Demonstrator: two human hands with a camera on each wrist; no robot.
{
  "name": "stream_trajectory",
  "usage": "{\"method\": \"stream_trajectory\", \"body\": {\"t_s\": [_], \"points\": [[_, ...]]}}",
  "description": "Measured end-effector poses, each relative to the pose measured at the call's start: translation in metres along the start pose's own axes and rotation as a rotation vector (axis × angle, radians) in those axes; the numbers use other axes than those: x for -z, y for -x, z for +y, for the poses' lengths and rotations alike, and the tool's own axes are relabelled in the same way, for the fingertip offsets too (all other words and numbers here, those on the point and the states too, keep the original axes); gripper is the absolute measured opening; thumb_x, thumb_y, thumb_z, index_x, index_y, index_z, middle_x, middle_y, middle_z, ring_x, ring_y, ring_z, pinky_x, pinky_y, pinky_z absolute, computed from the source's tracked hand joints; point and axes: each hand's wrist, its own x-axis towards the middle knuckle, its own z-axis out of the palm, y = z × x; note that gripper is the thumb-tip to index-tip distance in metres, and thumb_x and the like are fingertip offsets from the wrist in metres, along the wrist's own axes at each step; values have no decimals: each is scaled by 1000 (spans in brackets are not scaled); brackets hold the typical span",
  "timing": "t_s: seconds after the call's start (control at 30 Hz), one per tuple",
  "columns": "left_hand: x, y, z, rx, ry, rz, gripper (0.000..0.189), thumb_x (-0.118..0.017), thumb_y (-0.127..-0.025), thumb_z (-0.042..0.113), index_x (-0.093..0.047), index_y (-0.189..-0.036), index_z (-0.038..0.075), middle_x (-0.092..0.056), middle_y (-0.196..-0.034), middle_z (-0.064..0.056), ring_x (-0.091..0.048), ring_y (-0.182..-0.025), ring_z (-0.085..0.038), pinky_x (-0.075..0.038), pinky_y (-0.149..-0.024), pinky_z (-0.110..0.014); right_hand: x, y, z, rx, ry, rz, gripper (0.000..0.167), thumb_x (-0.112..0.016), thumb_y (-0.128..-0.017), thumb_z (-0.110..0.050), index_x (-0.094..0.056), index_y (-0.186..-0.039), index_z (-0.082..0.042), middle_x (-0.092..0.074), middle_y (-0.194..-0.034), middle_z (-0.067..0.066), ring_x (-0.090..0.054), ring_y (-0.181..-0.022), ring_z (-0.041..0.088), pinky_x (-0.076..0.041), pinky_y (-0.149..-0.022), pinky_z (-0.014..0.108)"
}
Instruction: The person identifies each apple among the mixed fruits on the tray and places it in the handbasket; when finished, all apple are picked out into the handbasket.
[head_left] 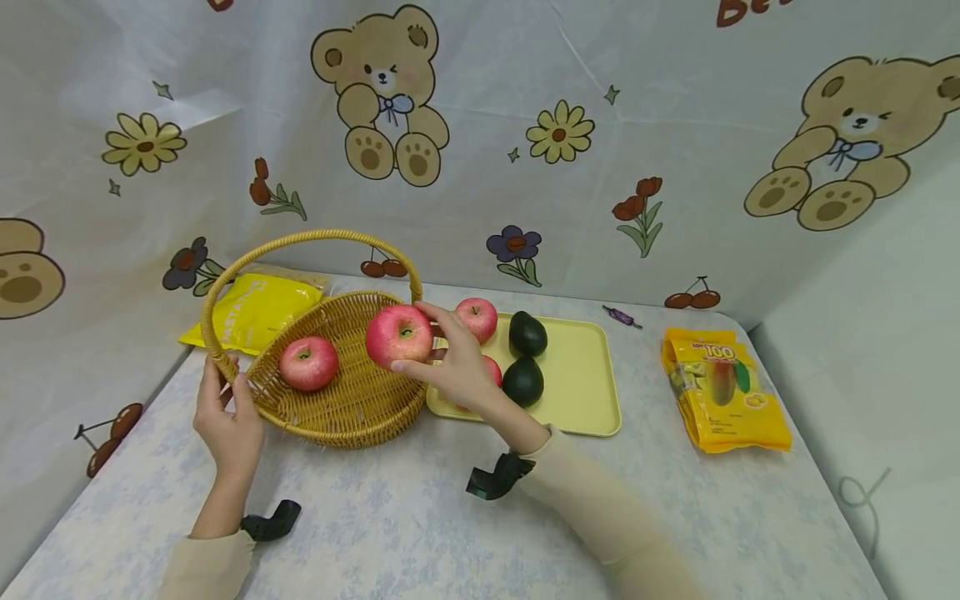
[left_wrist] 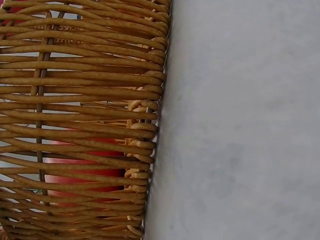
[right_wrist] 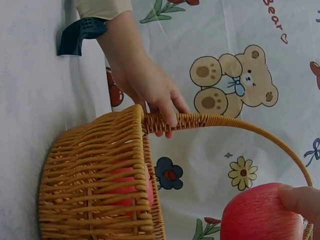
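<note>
A wicker basket (head_left: 352,417) with a tall arched handle stands on the table at the left. My left hand (head_left: 228,421) grips the foot of that handle at the basket's left rim; the right wrist view shows its fingers curled round the handle. One red apple (head_left: 309,364) lies inside the basket, its red visible through the weave in the left wrist view. My right hand (head_left: 461,367) holds a second apple (head_left: 400,337) over the basket's right side, thumb below and fingers behind it. The fingers' far side is hidden by the fruit.
A pale yellow tray (head_left: 577,375) right of the basket bears two dark avocados (head_left: 527,335) and two apples (head_left: 477,319), one partly behind my right wrist. A yellow pasta bag (head_left: 262,312) lies behind the basket, a mango candy bag (head_left: 723,392) at the right, a small purple wrapper (head_left: 622,317) at the back.
</note>
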Motion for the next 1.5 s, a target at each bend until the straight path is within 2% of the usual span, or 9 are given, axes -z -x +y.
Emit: {"method": "stream_trajectory", "body": {"t_s": [0.17,0.33,0.57,0.77,1.03,1.23,1.5], "points": [[0,1,0,8,-4,-7,46,-50,-99,6,-51,-144,18,-63,-126,-17,-50,-110,8,-42,-89,-8,-23,-14,4,-2,74,11,80,-83,-77,-27,-43,-145,-12,-52,-134,6,-51,-119,19,-51,-92,32],[0,0,0,5,-4,1,45,-51,-99,6,-52,-142,16,-63,-124,-17,-50,-111,7,-42,-89,-8,-43,-30,11,-26,180,7,81,-82,-77,-31,-44,-145,-10,-52,-135,8,-50,-122,20,-46,-100,33],[1,0,1,-8,1,5,40,-49,-99,7,-55,-139,12,-64,-121,-17,-49,-109,8,-42,-88,-8,-64,-51,22,-56,266,-5,77,-81,-79,-30,-44,-142,-7,-54,-135,10,-53,-122,23,-47,-101,36],[2,0,2,-8,-8,0,39,-49,-99,8,-56,-138,10,-64,-122,-18,-48,-109,9,-41,-88,-8,-79,-64,32,-144,335,6,76,-82,-78,-31,-46,-141,-7,-56,-134,10,-53,-123,23,-45,-102,34],[1,0,-1,-3,0,4,39,-49,-99,7,-56,-138,10,-64,-121,-17,-49,-109,8,-42,-88,-8,-92,-81,47,-227,374,-11,76,-82,-78,-30,-47,-140,-5,-58,-129,13,-54,-120,26,-46,-99,35],[1,0,-2,-5,3,12,38,-49,-99,6,-57,-136,7,-64,-120,-17,-49,-109,8,-42,-88,-8,-96,-86,51,-272,399,-36,75,-80,-78,-31,-46,-140,-5,-57,-129,13,-55,-117,26,-48,-95,35],[2,1,2,-2,-15,-6,44,-50,-99,6,-51,-143,15,-62,-125,-19,-47,-111,10,-40,-90,-7,-94,-86,52,-295,388,-76,86,-79,-80,-31,-36,-148,-2,-47,-144,16,-47,-131,27,-44,-104,35]]}}
